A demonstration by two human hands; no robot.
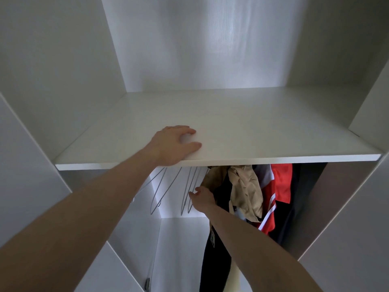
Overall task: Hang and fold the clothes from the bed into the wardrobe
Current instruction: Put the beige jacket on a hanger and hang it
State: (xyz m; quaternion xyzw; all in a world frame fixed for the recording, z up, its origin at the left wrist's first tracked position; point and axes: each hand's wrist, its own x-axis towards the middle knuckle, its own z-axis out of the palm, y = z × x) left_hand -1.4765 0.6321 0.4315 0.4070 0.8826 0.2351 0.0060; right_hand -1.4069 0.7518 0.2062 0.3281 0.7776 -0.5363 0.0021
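I face the open white wardrobe. My left hand (175,143) rests on the front edge of the white shelf (252,131), thumb under the edge, fingers spread on top. Below the shelf, my right hand (201,198) pinches the nearest of several bare wire hangers (187,192) that hang from a hidden rail. Right of that hand hang clothes: a beige garment (246,192), a red garment with white stripes (280,190) and dark clothing (212,249). The bed is out of view.
White side walls (63,70) bound the upper compartment. Open wardrobe doors (25,175) stand at both sides. A lower white partition (160,249) sits under the hangers.
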